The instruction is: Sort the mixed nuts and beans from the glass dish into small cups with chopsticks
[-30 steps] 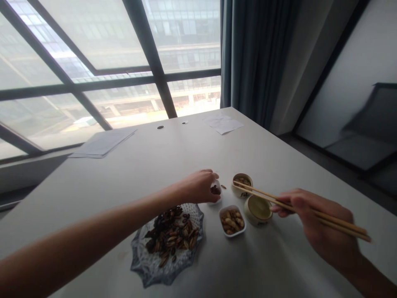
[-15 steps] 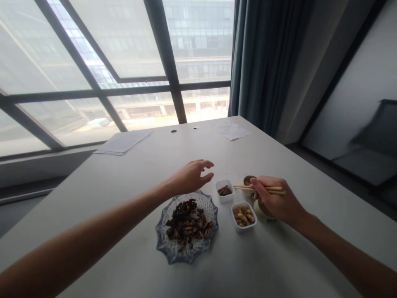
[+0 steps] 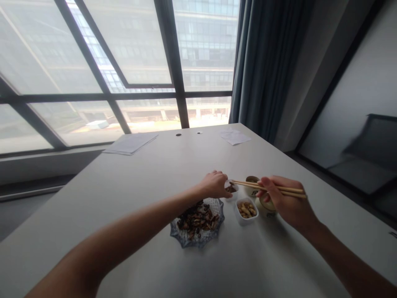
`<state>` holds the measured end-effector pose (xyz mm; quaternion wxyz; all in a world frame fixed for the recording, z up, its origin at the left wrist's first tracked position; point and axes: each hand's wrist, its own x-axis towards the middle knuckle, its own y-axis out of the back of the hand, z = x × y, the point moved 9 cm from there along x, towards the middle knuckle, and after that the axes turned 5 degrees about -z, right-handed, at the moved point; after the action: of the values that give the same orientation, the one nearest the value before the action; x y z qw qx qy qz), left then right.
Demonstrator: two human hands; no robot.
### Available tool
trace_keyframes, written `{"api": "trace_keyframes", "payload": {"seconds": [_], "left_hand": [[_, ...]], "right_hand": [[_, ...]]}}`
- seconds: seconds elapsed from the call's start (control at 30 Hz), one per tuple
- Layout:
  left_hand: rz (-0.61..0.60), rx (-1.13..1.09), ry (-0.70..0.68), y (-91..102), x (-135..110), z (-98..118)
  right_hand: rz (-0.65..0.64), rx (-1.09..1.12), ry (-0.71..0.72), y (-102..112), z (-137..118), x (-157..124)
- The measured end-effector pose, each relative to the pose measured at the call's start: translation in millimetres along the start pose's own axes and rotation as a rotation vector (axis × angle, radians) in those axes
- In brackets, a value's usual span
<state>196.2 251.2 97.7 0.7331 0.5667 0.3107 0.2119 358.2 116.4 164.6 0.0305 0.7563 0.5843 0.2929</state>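
Left fingers (image 3: 222, 176) partly hide far white dish (image 3: 233, 196)

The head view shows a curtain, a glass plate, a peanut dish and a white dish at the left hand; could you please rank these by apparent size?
1. Curtain
2. Glass plate
3. Peanut dish and white dish at the left hand, unranked: the latter is partly hidden and farther away.

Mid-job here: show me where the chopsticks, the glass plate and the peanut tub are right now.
Chopsticks (image 3: 246, 183): head view, on the shafts near the tips.
Glass plate (image 3: 195, 243): head view, on the near rim.
Peanut tub (image 3: 247, 221): head view, on the front wall.
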Motion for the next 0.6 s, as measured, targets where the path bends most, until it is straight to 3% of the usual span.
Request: {"api": "trace_keyframes", "payload": {"seconds": [0.07, 0.17, 0.3, 0.37, 0.47, 0.53, 0.6], "left_hand": [[-0.004, 0.016, 0.005, -2.2, 4, 3], [0.001, 0.018, 0.004, 0.0, 7, 7], [0.071, -0.013, -0.009, 19.0, -5, 10], [0.175, -0.032, -0.001, 34.3, -29, 9], [0.339, -0.042, 0.012, 47.7, -87, 4], [0.370, -0.048, -0.006, 43.0, -130, -2], [0.383, -0.048, 0.006, 33.2, -169, -13]], "right_hand": [[-0.028, 0.001, -0.021, -5, 1, -4], [0.040, 0.012, -0.027, 3, 0, -8], [0.159, 0.044, 0.019, 13, -14, -23], [0.163, 0.087, 0.049, 7, -21, -35], [0.022, 0.185, 0.116, -19, -34, -51], [-0.016, 0.235, 0.184, -29, -44, -61], [0.038, 0.276, 0.230, -28, -50, -67]]}}
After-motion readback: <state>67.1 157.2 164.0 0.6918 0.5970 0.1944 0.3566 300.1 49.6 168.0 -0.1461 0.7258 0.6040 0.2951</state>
